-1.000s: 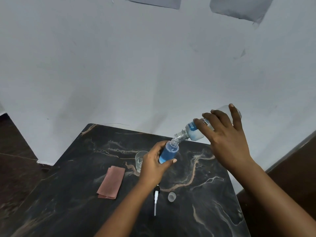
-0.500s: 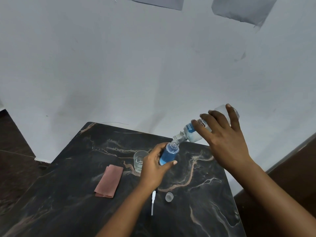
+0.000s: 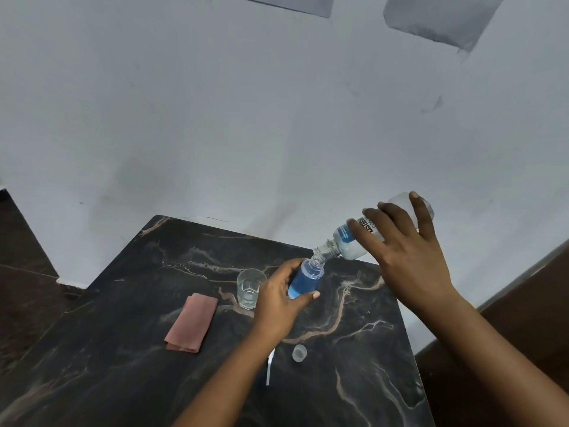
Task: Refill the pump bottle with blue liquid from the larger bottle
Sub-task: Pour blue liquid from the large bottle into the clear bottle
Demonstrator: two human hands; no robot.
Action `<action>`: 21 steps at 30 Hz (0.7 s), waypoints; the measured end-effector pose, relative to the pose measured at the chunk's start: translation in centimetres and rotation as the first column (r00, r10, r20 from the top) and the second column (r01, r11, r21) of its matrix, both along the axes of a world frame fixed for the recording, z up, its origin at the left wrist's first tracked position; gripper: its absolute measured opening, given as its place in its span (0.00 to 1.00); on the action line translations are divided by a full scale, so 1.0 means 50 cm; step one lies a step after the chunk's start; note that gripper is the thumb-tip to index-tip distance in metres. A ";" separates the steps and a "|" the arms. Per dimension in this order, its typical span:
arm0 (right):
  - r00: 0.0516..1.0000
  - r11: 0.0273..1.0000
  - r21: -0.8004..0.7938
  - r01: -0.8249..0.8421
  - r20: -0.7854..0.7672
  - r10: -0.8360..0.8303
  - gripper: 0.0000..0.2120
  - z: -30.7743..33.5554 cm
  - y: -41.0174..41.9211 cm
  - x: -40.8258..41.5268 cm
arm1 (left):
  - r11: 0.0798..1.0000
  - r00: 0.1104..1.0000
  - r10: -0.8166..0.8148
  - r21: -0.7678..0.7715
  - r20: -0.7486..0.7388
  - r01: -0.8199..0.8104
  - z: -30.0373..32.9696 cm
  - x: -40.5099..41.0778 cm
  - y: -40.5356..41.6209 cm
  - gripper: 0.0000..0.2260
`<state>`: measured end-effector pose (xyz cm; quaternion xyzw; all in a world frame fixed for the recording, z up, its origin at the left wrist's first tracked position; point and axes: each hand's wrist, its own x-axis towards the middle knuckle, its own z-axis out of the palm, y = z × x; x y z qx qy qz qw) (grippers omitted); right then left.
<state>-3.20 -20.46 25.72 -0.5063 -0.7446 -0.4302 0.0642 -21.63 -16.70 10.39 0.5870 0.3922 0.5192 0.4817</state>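
Blue liquid fills most of the small pump bottle (image 3: 304,283), which your left hand (image 3: 278,298) grips around its lower body, thumb across the front, holding it over the middle of the dark marble desk (image 3: 354,380). Its neck is uncapped and tilted up to the right. Your right hand (image 3: 406,251) wraps its spread fingers over the larger bottle (image 3: 351,241), tipped mouth-down so its threaded mouth meets the pump bottle's neck; the larger bottle looks almost drained, clear at its raised base. Just left of the pump bottle stands a small clear glass (image 3: 249,288), and further left lies a folded pink cloth (image 3: 192,325). Nearer you than the pump bottle, a translucent cap (image 3: 299,353) sits on the desk, with the white pump tube (image 3: 269,368) beside it, partly hidden under your left forearm.
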 end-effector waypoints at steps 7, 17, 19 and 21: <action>0.999 0.999 0.015 -0.032 0.012 0.032 0.27 -0.002 -0.004 0.010 | 1.000 1.000 0.006 0.028 -0.008 -0.006 -0.003 0.007 -0.007 0.25; 0.957 0.998 0.009 0.055 -0.287 -0.050 0.33 -0.064 -0.018 0.026 | 1.000 1.000 0.018 0.023 -0.014 -0.018 0.008 0.007 -0.018 0.25; 0.928 0.997 0.008 0.072 -0.367 -0.064 0.33 -0.083 -0.022 0.026 | 0.999 1.000 0.014 0.029 -0.021 -0.013 0.012 0.005 -0.018 0.25; 0.891 0.996 0.002 0.089 -0.448 -0.079 0.32 -0.101 -0.029 0.026 | 0.999 1.000 0.006 0.038 -0.027 -0.005 0.015 0.005 -0.016 0.24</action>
